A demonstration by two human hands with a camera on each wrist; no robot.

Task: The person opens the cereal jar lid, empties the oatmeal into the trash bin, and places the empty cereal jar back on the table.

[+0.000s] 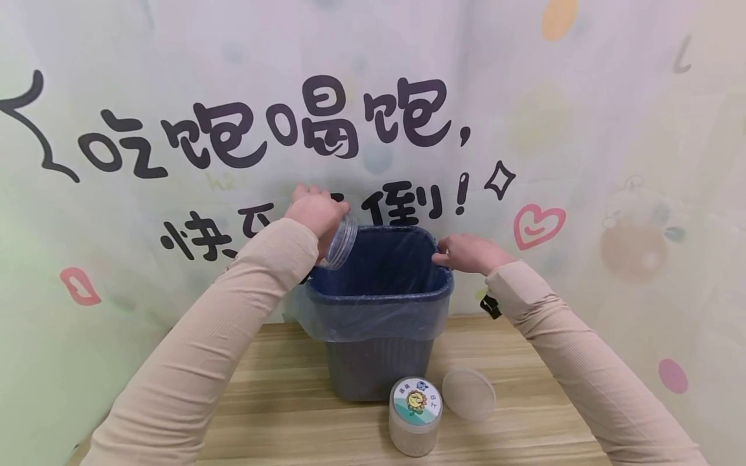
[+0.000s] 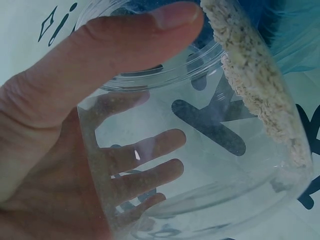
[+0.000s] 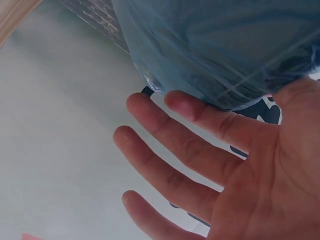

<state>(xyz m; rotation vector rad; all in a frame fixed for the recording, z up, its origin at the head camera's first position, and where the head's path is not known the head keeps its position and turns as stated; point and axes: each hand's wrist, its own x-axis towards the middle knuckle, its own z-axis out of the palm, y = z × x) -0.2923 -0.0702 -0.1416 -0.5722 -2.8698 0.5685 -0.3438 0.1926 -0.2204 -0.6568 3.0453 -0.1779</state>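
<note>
- Clear jar (image 1: 342,244), held by the left hand (image 1: 316,212), tilted with its mouth toward the bin; see-through and smooth, with screw ridges round the neck just beneath the thumb (image 2: 140,42).
- Crumbly contents (image 2: 260,85), pale beige with darker specks, cling along one wall, opposite the palm, from near the base to the mouth; the rest of the wall is clear enough to show the fingers (image 2: 155,147) behind.
- Left fingers wrap the jar, spread apart along one side, the thumb lying across the neck.
- Right hand (image 1: 473,254) is at the rim of the bin (image 1: 379,299), fingers parted and nearly straight, the index touching the liner (image 1: 373,323); how firmly its thumb presses, I cannot tell.
- Well below both hands' fingers, on the tabletop (image 1: 280,388), a lidded tub (image 1: 415,427) with a sunflower label stands beside a translucent lid (image 1: 469,395).
</note>
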